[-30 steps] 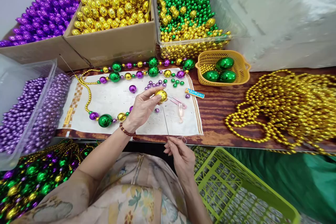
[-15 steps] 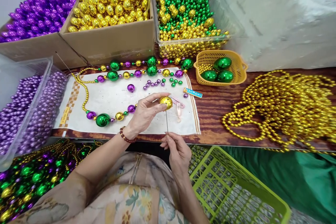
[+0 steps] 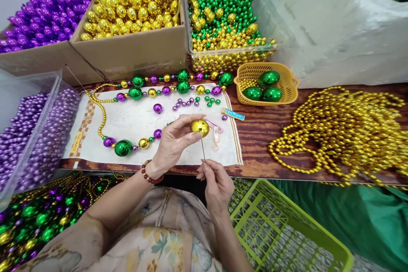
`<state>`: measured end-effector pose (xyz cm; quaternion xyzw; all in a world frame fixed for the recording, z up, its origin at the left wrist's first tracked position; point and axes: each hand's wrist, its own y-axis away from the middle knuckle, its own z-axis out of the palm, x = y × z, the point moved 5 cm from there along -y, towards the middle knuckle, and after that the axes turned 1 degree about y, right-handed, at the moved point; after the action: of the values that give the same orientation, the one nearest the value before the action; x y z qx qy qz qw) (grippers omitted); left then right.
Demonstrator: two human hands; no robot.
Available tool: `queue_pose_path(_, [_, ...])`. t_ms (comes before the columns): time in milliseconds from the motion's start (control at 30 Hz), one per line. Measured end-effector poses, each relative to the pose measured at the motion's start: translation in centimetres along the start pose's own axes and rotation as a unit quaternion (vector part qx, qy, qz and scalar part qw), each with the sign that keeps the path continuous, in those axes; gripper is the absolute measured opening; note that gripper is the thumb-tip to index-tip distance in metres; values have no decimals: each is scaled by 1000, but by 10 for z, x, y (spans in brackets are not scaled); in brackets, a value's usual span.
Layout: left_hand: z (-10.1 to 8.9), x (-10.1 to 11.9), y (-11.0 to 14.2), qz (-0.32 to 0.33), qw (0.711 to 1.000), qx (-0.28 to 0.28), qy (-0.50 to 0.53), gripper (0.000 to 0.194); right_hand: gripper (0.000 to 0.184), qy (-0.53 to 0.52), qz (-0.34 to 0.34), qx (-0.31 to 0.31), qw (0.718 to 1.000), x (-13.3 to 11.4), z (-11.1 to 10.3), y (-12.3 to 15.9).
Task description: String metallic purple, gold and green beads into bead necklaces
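Note:
Between the thumb and fingers of my left hand (image 3: 174,142) is a large shiny gold bead (image 3: 199,128), held above the white cloth (image 3: 191,153). My right hand (image 3: 216,185) pinches a long thin needle (image 3: 203,149) near its lower end; the needle's upper end meets the underside of the bead. Whether the tip is inside the hole is hidden. Behind my left hand runs a partly strung bead garland (image 3: 123,148) of purple, green and gold beads. Loose small purple beads (image 3: 185,103), green beads (image 3: 212,101) and one larger purple bead (image 3: 157,108) lie on the cloth.
Boxes of purple beads (image 3: 47,15) and gold beads (image 3: 130,4) stand at the back, beside a clear tub (image 3: 229,53). An orange basket (image 3: 293,80) holds large green beads. Gold bead strands (image 3: 344,131) are heaped at right. A green crate (image 3: 287,229) sits below the table edge.
My left hand has lowered the gold bead slightly and turned it, bringing it down onto the needle's upper end. My right hand keeps its pinch, and the view has shifted a little.

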<state>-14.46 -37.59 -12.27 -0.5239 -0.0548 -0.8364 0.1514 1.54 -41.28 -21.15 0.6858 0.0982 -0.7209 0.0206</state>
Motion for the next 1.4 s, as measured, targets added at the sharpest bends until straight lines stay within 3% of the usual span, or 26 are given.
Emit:
queue_pose_path(200, [1, 4, -2, -10, 1000, -3, 14, 31, 17, 14, -67, -33, 997, -13, 5, -3])
queue_pose_path(367, [2, 9, 1, 10, 1000, -3, -2, 32, 15, 4, -31, 0, 1000, -9, 4, -4])
queue_pose_path(567, [1, 10, 5, 20, 999, -19, -27, 31, 13, 15, -61, -47, 997, -17, 9, -7])
queue_pose_path(733, [2, -9, 10, -15, 998, -28, -48, 33, 16, -14, 3, -2, 1000, -22, 10, -19])
queue_pose_path(933, [-3, -40, 12, -80, 996, 26, -38, 39, 25, -63, 93, -63, 992, -17, 7, -28])
queue_pose_path(1000, [-3, -46, 13, -80, 994, 26, -69, 42, 22, -77, 134, -35, 987, -7, 0, -28])
queue_pose_path(1067, [0, -50, 14, -98, 986, -11, -134, 41, 22, -84, 159, 2, 984, 2, -7, -27])
queue_pose_path(1167, [-1, -48, 8, -122, 954, -94, -256, 45, 25, -83, 168, 32, 982, 10, -13, -28])
queue_pose_path(1267, [-13, -29, -24, -55, 912, -118, -388, 42, 26, -80, 169, 51, 981, 14, -18, -30])
queue_pose_path(1333, [-22, -17, -57, 3, 857, -122, -501, 30, 27, -82, 174, 57, 980, 17, -22, -31])
queue_pose_path(1400, [-27, -14, -91, 32, 776, -140, -614, 22, 27, -88, 178, 52, 979, 19, -24, -31])
